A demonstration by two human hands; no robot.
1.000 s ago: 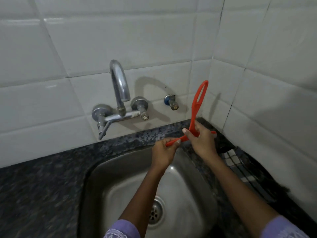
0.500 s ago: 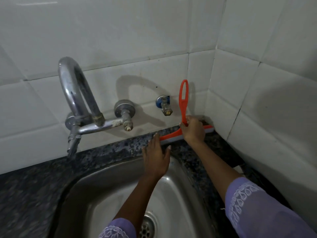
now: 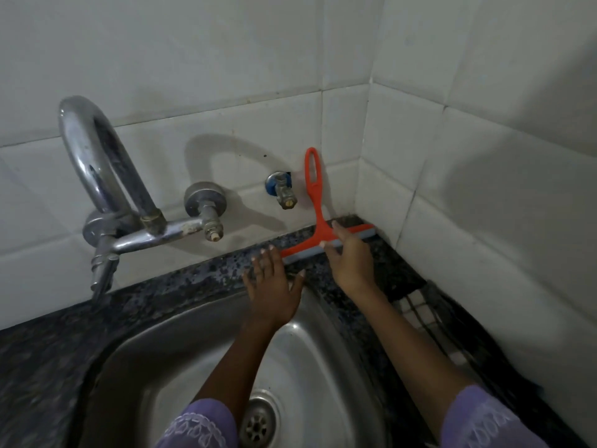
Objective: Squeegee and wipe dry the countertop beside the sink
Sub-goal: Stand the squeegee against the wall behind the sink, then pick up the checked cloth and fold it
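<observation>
R hand (image 3: 350, 260) gripping orange plastic T-squeegee (image 3: 318, 218) on speckled granite countertop (image 3: 206, 279), L hand (image 3: 273, 286) flat, fingers spread

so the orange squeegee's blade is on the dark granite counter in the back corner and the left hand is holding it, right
Not quite: in the head view the right hand holds the orange plastic squeegee; the left hand lies open beside it. Its blade is on the dark speckled granite counter in the back corner.

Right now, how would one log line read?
right hand holds squeegee | blade on countertop | left hand flat at sink rim

orange squeegee (image 3: 318, 221) — black-speckled countertop (image 3: 206, 276) — white tiles (image 3: 226, 59)
</observation>
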